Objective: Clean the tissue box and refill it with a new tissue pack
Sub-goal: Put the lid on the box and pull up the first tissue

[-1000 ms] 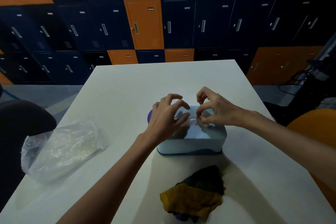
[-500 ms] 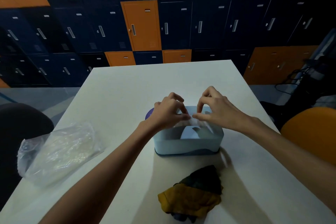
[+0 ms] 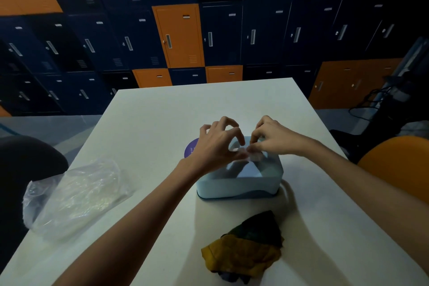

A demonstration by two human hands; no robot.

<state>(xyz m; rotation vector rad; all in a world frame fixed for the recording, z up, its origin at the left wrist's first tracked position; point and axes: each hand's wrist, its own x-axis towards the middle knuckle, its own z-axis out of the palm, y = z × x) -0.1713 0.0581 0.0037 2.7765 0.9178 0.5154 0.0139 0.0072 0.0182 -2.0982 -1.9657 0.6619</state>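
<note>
One pale-blue plastic tissue box [image 3: 239, 184]; above its opening my left hand [image 3: 218, 144] and right hand [image 3: 275, 139] pinch one whitish sheet [image 3: 254, 157] (thin).

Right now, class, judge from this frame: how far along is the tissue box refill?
Likely done: wiping, as the cloth lies set aside, and a pack seems to sit inside the tissue box. In hand: left hand and right hand pinch something thin atop it. Left: probably freeing the first tissue.

Your tissue box [image 3: 239, 184]: smooth pale-blue plastic, satin.
Inside it, tissue pack [image 3: 247, 169]: thin filmy wrapper, faint sheen.
Your table [image 3: 162, 111]: smooth, matt white.
Left, bag [image 3: 76, 195]: clear crinkled glossy plastic.
Near you, rag [image 3: 243, 253]: rumpled matt cloth.
Behind, lockers [image 3: 178, 35]: painted metal.
</note>
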